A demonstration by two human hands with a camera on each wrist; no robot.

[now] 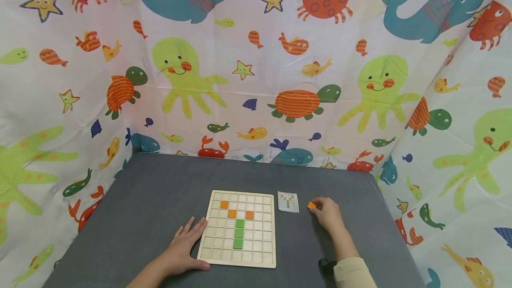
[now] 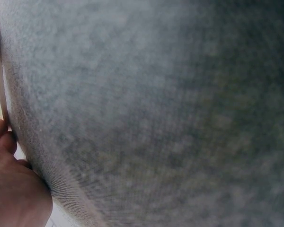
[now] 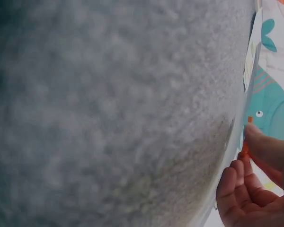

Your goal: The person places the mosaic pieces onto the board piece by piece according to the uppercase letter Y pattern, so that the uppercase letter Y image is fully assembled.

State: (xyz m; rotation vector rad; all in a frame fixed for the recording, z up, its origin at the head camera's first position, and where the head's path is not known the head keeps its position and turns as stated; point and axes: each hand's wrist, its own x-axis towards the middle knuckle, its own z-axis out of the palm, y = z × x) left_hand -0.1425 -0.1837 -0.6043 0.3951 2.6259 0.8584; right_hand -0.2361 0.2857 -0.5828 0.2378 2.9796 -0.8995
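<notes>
A pale wooden grid board (image 1: 264,229) lies flat on the table. Three orange squares sit in its upper cells, and below them a column of three green squares (image 1: 238,233) runs down the middle. My left hand (image 1: 182,250) rests at the board's left side, fingers spread along the edge and thumb at the near left corner. To the right of the board, my right hand (image 1: 329,213) pinches an orange square tile (image 1: 311,205) between thumb and fingers. The right wrist view shows the same orange tile (image 3: 244,150) mostly covered by the thumb and fingertips.
A small printed pattern card (image 1: 288,202) lies between the board and my right hand. The dark grey tabletop (image 1: 172,190) reaches back to a curtain (image 1: 256,137) printed with sea animals, which also hangs at both sides. A black item (image 1: 327,266) lies by the right sleeve.
</notes>
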